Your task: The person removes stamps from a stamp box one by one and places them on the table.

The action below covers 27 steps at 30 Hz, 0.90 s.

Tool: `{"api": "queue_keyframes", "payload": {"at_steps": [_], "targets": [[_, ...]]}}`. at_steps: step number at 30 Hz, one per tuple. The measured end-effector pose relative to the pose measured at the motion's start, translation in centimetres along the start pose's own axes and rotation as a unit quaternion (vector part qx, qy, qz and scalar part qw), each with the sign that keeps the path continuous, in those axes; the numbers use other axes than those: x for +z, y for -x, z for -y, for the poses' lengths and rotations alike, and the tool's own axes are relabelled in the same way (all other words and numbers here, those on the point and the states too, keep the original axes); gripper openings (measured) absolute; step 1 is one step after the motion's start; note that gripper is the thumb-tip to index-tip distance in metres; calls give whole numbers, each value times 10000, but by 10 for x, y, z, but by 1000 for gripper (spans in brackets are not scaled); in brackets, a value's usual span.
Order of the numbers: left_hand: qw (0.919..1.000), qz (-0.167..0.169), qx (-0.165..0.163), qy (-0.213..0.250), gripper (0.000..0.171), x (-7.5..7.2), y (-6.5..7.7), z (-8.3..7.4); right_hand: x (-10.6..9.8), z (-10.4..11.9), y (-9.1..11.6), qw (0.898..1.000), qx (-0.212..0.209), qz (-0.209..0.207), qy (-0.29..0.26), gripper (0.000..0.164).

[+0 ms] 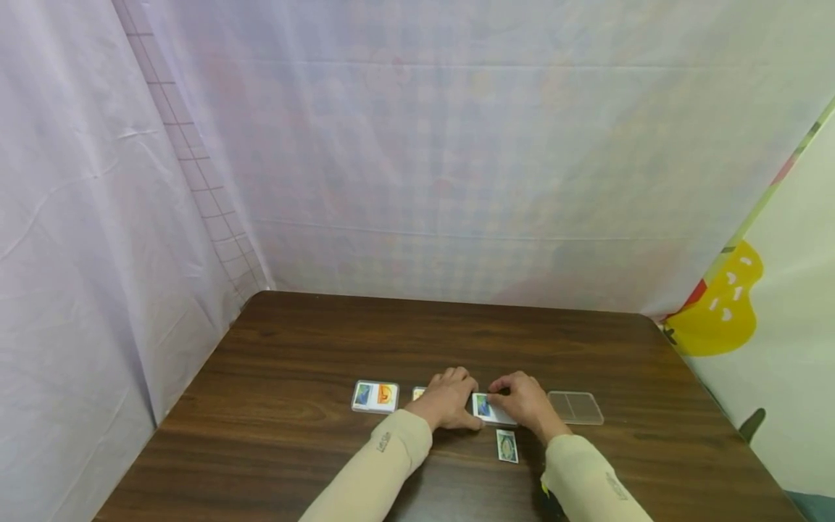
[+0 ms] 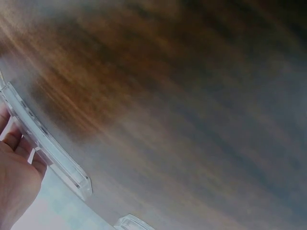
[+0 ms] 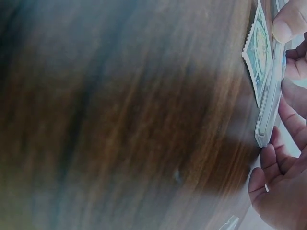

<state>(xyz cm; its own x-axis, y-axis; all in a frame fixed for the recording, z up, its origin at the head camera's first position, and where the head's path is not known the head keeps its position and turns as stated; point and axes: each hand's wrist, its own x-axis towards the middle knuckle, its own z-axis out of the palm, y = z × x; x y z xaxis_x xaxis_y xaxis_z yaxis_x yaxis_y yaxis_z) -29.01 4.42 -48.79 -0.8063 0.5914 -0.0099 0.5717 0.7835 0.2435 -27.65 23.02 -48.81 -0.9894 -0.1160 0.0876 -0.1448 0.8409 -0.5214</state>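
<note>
My right hand (image 1: 526, 403) works over a clear plastic case (image 1: 505, 417), thumb and forefinger close together beside the blue-green stamp (image 1: 483, 405) in its left part. I cannot tell whether they pinch the stamp. The left hand (image 1: 450, 400) spreads over another case (image 1: 418, 392), hiding most of it. Its thumb (image 3: 288, 24) reaches the near left corner of the case under my right hand. A loose green stamp (image 1: 507, 446) lies on the table just this side of that case; its perforated edge shows in the right wrist view.
Left of the hands lies a case (image 1: 375, 396) with a blue-green and an orange stamp. At the right rests a clear two-part case (image 1: 576, 407) without stamps. All lie in a row on the dark wooden table (image 1: 293, 449); white curtains (image 1: 457, 181) hang behind it.
</note>
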Motion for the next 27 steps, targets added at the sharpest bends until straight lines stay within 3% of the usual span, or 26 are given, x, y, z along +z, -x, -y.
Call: {"api": "queue_keyframes", "payload": {"at_steps": [27], "targets": [[9998,-172,70,11,56,1,1,0,-1,-3,1,9999,10,-35,112,9]]}}
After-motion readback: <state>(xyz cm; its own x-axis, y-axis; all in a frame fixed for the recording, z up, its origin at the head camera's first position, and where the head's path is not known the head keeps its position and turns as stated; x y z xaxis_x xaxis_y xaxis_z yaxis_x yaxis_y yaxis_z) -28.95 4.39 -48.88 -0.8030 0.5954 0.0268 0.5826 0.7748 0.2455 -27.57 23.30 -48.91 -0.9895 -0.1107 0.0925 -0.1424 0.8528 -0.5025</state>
